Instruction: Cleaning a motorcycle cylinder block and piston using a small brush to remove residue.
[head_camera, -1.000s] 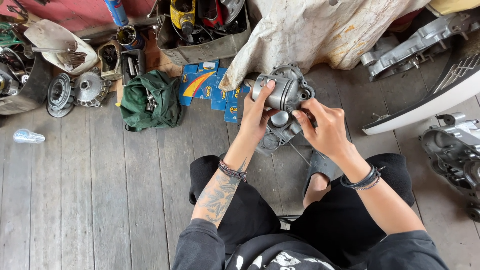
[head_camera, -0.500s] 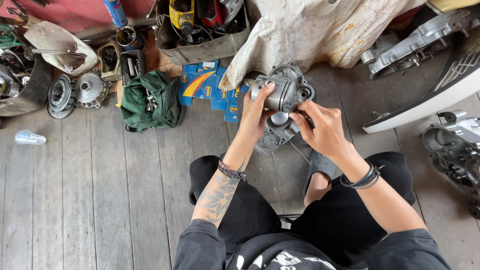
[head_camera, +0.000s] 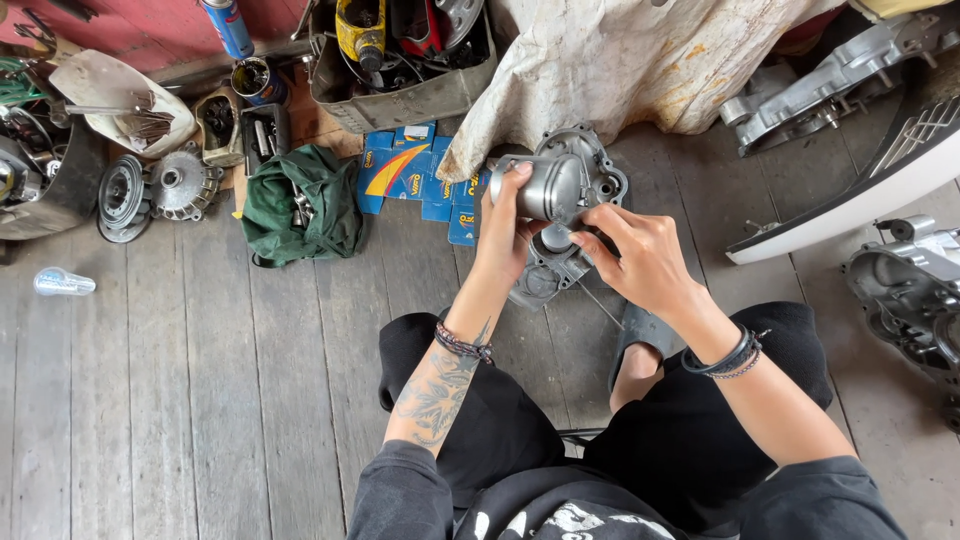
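Person sits low over a grey plank floor (head_camera: 180, 400), knees apart, holding a grey metal engine casing (head_camera: 570, 215) up in front of them, just above the boards btwn their legs. Left hand (head_camera: 505, 235) is wrapped round the casing's left side, thumb & fingers clamped on the rounded cylinder part at the top. Right hand (head_camera: 640, 255) is at the casing's middle, fingertips pinched together on a small part there; can't tell what the part is, too small. A thin wire or rod hangs off the casing's lower edge.

Just behind the casing: a stained cream cloth (head_camera: 620, 60) draped over sth, & flat blue boxes (head_camera: 415, 175) spread on the floor. Left of those, a green cloth bag (head_camera: 300, 205) w/ metal bits inside. Further left, two round metal hubs (head_camera: 155, 185). A metal tray of tools (head_camera: 405, 60) sits along the back. Far right, another bare casing (head_camera: 915, 290) lies well apart.
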